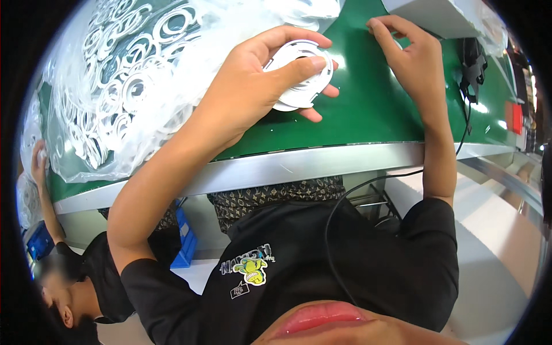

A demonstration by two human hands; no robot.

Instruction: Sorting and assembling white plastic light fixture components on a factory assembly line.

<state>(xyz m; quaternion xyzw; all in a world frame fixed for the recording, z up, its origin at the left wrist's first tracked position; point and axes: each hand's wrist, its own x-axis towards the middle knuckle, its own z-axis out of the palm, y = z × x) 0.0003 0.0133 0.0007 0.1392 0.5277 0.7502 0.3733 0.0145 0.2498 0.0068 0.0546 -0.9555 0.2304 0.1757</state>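
Head view check, operator A: I see my left hand (261, 75) raised just above the green bench (368, 109), fingers clamped on a white round plastic part (302, 75). Thumb lies across its upper face; the other fingertips show beneath its lower edge.

Operator B: Location of the part?

Operator A: Held over the bench surface, near the middle of the picture, just right of a clear plastic bag (115, 98) filled with white rings.

Operator B: Right hand?

Operator A: My right hand (411, 57) rests on the bench, well apart from the part. Fingers are curled together, tips touching the green surface beside a grey box (437, 17) at the far edge. It grips nothing I can see.

Operator B: Anything else?

Operator A: A black cable (467, 115) runs off the bench at the right. Another person's hand (39, 167) touches the bag at far left.
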